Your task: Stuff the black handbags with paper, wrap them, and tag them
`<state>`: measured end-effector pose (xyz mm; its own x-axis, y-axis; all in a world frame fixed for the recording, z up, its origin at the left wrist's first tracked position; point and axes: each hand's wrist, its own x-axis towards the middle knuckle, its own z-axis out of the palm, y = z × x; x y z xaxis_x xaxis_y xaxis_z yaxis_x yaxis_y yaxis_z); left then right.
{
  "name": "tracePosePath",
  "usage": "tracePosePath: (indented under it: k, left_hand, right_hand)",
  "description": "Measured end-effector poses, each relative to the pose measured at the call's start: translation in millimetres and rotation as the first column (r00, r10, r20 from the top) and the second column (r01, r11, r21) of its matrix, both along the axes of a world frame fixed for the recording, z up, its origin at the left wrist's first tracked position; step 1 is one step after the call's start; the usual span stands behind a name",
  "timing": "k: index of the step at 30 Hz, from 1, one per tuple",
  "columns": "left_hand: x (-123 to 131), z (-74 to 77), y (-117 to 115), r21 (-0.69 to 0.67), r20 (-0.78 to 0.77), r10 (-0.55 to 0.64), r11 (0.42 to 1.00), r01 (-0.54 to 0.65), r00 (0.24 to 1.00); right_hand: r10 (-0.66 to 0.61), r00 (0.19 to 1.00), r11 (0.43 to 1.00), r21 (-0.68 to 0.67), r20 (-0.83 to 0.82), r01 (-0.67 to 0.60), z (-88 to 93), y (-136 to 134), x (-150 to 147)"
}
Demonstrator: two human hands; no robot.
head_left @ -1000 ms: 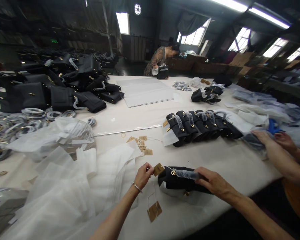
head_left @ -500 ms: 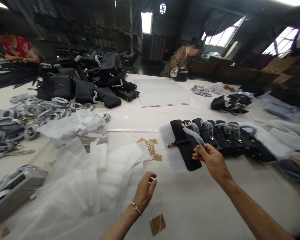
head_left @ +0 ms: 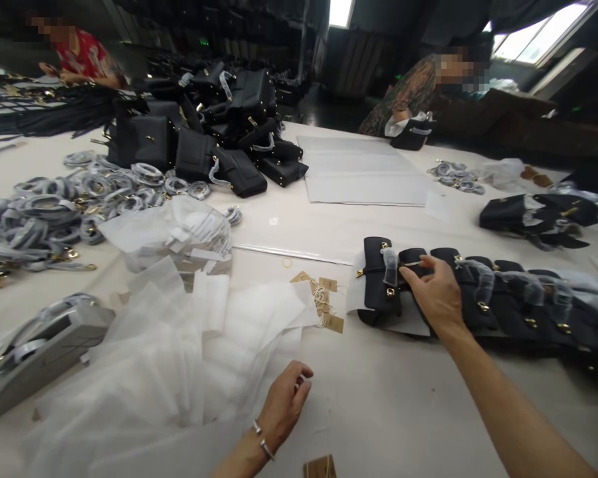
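Observation:
A row of black handbags (head_left: 481, 299) with plastic-wrapped handles lies on the right side of the table. My right hand (head_left: 436, 292) is over the second bag from the left, thumb and fingers closing near its top; what they may hold is too small to make out. The leftmost bag (head_left: 376, 282) stands just left of that hand. My left hand (head_left: 285, 401), with a bracelet at the wrist, hovers with curled fingers apart and nothing in it. It is beside the white tissue sheets (head_left: 179, 358), below the brown tags (head_left: 323, 299).
Black bags (head_left: 144, 143) are heaped at the back left, with wrapped straps (head_left: 44, 212) before them. A grey box (head_left: 44, 358) sits at the left. Grey sheets (head_left: 359, 169) lie behind. Two people work across the table. Another bag bundle (head_left: 538, 216) is at right.
My right hand has let go of the leftmost bag's wrapped handle and moved to the second bag. The leftmost bag's flap now looks folded down. The view has shifted right.

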<state>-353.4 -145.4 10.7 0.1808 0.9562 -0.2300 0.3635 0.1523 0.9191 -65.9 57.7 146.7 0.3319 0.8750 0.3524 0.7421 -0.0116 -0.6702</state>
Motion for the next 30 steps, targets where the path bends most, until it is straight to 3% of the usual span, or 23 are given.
tracePosePath:
  k: [2, 3, 5, 7, 8, 11, 16, 21, 26, 30]
  left_hand:
    - [1, -1.3, 1, 0.032, -0.036, -0.004, 0.999, 0.005, 0.999]
    - [3, -1.2, 3, 0.067, -0.067, -0.017, 0.998, 0.021, 0.998]
    - [6, -0.4, 5, 0.182, -0.169, -0.063, 0.979, 0.094, 0.984]
    - [9, -0.7, 8, 0.313, -0.323, -0.115, 0.924, 0.221, 0.939]
    - [9, -1.8, 9, 0.363, -0.407, -0.125, 0.887, 0.286, 0.905]
    - [5, -10.0, 11, 0.415, -0.612, -0.077, 0.816, 0.403, 0.787]
    - [-11, -32.6, 13, 0.283, -0.749, -0.065, 0.869, 0.406, 0.659]
    - [-18, -45.1, 13, 0.253, -0.763, -0.090, 0.869, 0.424, 0.640]
    - [-16, -45.5, 14, 0.343, -0.785, 0.021, 0.847, 0.407, 0.619]
    - [-14, -40.9, 35, 0.527, -0.743, 0.151, 0.733, 0.430, 0.653]
  right_hand:
    - [0.152, 0.926, 0.978, 0.084, 0.346, -0.192, 4.1, 9, -31]
    - [0.282, 0.838, 0.944, 0.019, 0.466, -0.329, 1.6, 16, -49]
    - [0.548, 0.597, 0.828, -0.275, 0.586, -0.489, -13.1, 30, -81]
    - [0.701, 0.383, 0.712, -0.553, 0.602, -0.434, -36.4, 41, -99]
    - [0.740, 0.321, 0.672, -0.633, 0.591, -0.384, -48.6, 43, -100]
    - [0.794, 0.248, 0.608, -0.726, 0.555, -0.321, -77.2, 42, -73]
    - [0.818, 0.070, 0.555, -0.753, 0.571, -0.353, -94.4, 32, -2]
    - [0.767, 0.087, 0.611, -0.681, 0.636, -0.402, -108.7, 28, 36]
    - [0.720, 0.156, 0.658, -0.594, 0.677, -0.462, -124.5, 26, 73]
    - [0.699, 0.203, 0.692, -0.577, 0.686, -0.433, -129.1, 26, 84]
